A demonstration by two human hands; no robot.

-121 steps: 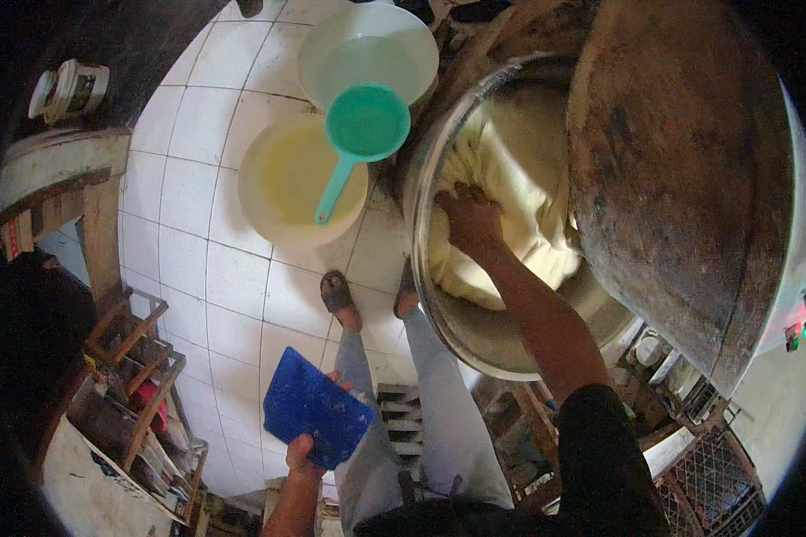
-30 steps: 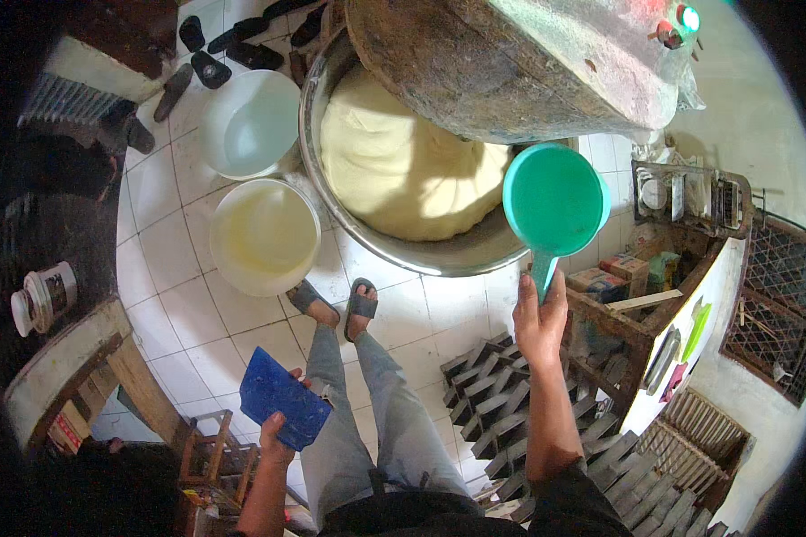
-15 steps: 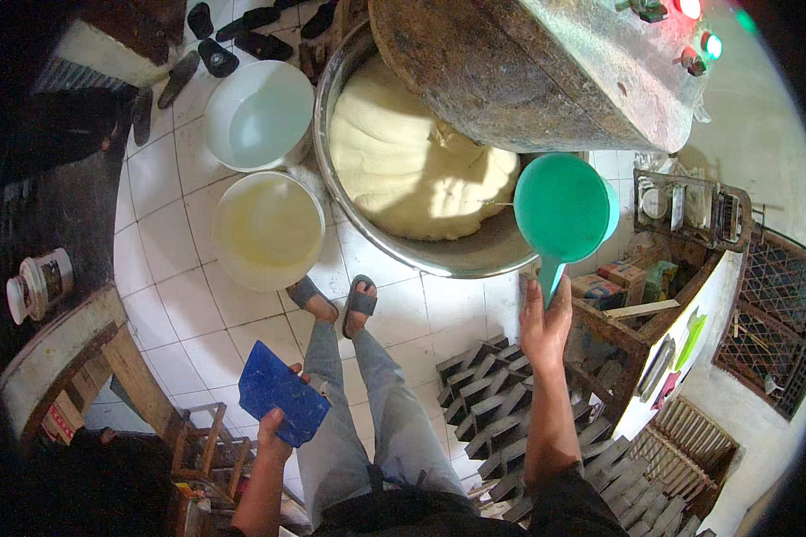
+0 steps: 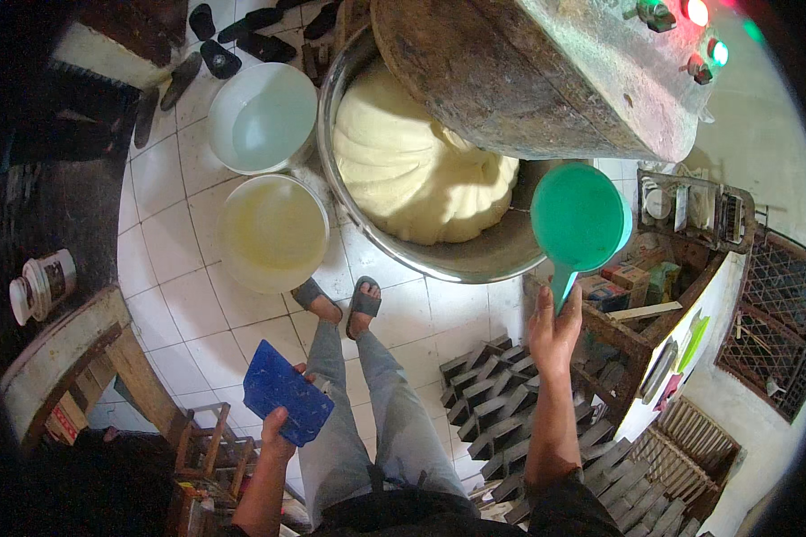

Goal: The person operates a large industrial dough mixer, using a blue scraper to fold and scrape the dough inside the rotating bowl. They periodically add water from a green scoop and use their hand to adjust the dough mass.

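Observation:
My right hand (image 4: 553, 333) grips the handle of a green plastic dipper (image 4: 578, 217), held up beside the right rim of a large metal mixer bowl (image 4: 439, 268). Pale dough (image 4: 412, 174) fills much of that bowl in smooth, swirled folds. Lower down, on the left, my left hand (image 4: 280, 428) holds a flat blue dough scraper (image 4: 287, 394) in front of my left leg, thumb on top and fingertips showing at its far edge. The inside of the dipper looks plain green; I cannot tell whether liquid is in it.
The mixer's worn metal housing (image 4: 501, 80) overhangs the bowl, with lit buttons at upper right. Two white buckets (image 4: 318, 259), (image 4: 262, 116) stand left of the bowl. Stacked metal pans (image 4: 501, 421) and a wooden cabinet (image 4: 636, 327) are on the right. A wooden stool (image 4: 210, 447) stands lower left.
The dipper in my right hand has shifted slightly right and down, away from the bowl's rim. The dough has turned and shows different folds. The scraper is nearly still.

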